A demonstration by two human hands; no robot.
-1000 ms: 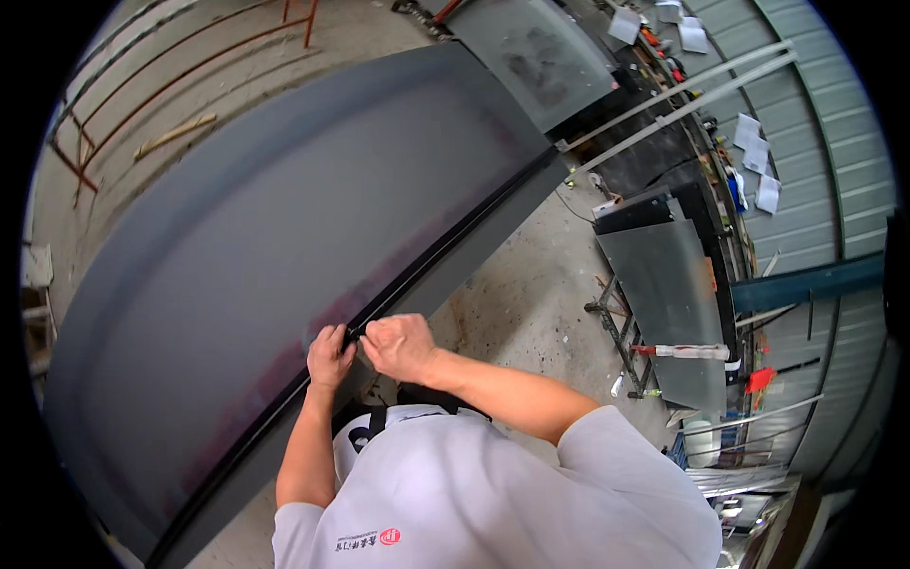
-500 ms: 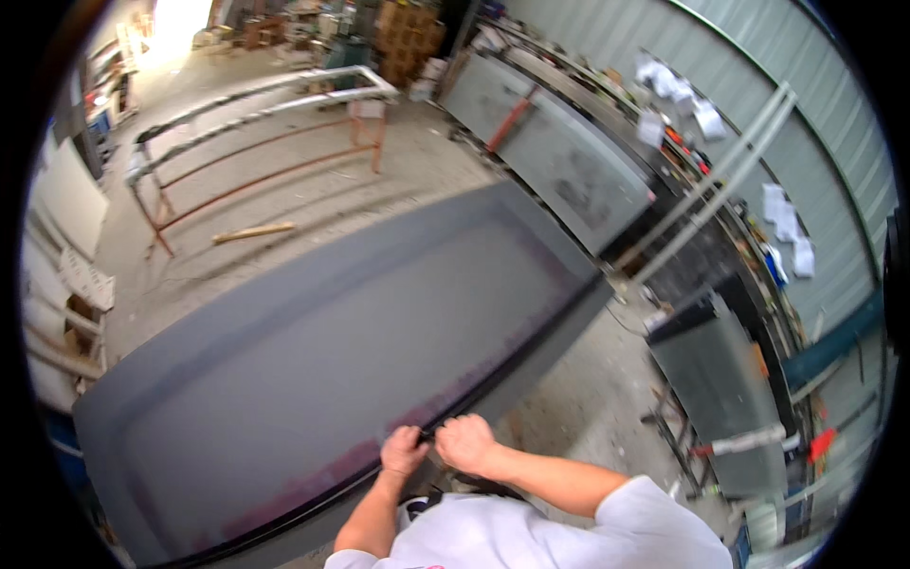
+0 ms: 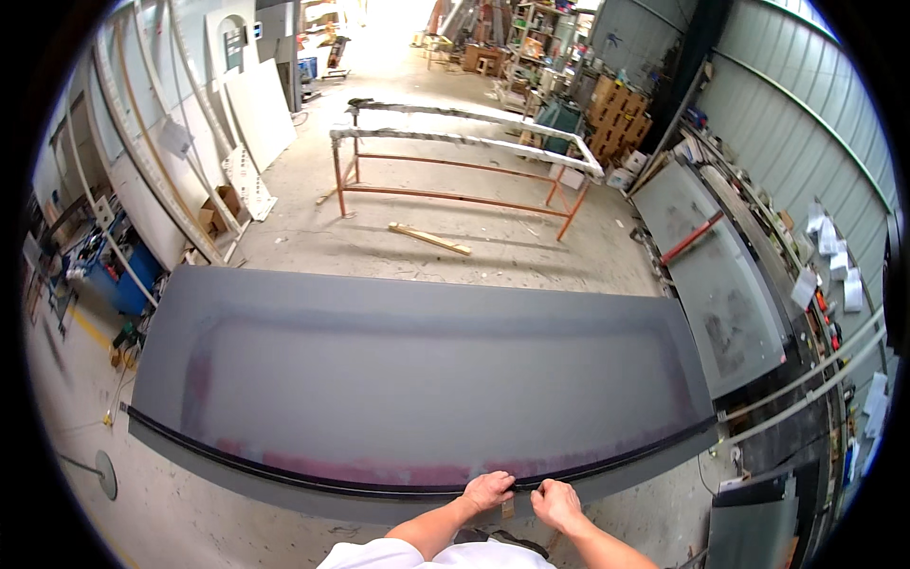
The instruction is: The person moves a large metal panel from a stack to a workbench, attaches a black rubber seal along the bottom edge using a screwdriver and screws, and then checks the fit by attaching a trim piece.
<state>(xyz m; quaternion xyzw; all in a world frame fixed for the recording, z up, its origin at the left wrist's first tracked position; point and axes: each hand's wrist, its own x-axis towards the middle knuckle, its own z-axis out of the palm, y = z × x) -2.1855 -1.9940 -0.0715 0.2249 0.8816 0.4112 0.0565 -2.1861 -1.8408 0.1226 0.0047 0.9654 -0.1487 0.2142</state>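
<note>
Fingers (image 3: 500,486): from my remote view, those of both hands are curled down and pinched onto the black strip (image 3: 379,486) along the near edge of the big grey panel (image 3: 417,379).
Left hand (image 3: 487,491): I see it closed on the strip, knuckles up, forearm entering from the lower edge.
Right hand (image 3: 557,503): I see it just beside the left, thumb and fingers closed on the same strip; how tightly, I cannot tell.
Black strip: it runs the whole near edge of the panel, from the far left corner to the right corner, curving with the lens.
Grey panel: it lies flat and broad in front of me, with a reddish tinge near its border.
Metal frame stand (image 3: 455,166): well apart, beyond the panel on the concrete floor (image 3: 313,237).
Wooden batten (image 3: 428,238): on the floor, between the stand and the panel.
Second grey panel (image 3: 720,284): leaning at the right wall.
</note>
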